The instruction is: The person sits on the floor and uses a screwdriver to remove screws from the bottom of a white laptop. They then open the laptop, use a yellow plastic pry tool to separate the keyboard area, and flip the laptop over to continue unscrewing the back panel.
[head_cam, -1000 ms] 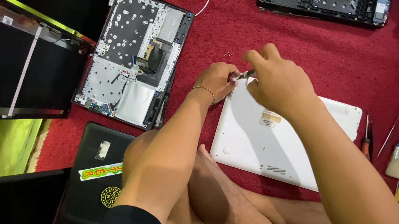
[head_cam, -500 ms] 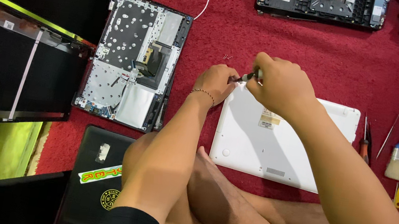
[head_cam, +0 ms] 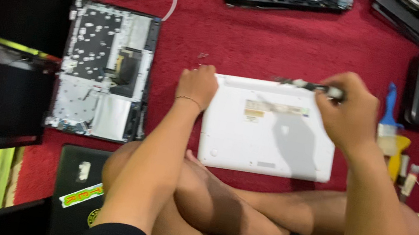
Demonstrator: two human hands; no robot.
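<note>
right hand [head_cam: 347,115] fist gripping slim screwdriver [head_cam: 305,85] | left hand [head_cam: 198,84] curled, touching smooth white laptop [head_cam: 268,138] corner

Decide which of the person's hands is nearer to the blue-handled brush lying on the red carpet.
Right. The right hand, holding a screwdriver, sits just beside the blue-handled brush. The left hand rests at the white laptop's far corner.
</note>
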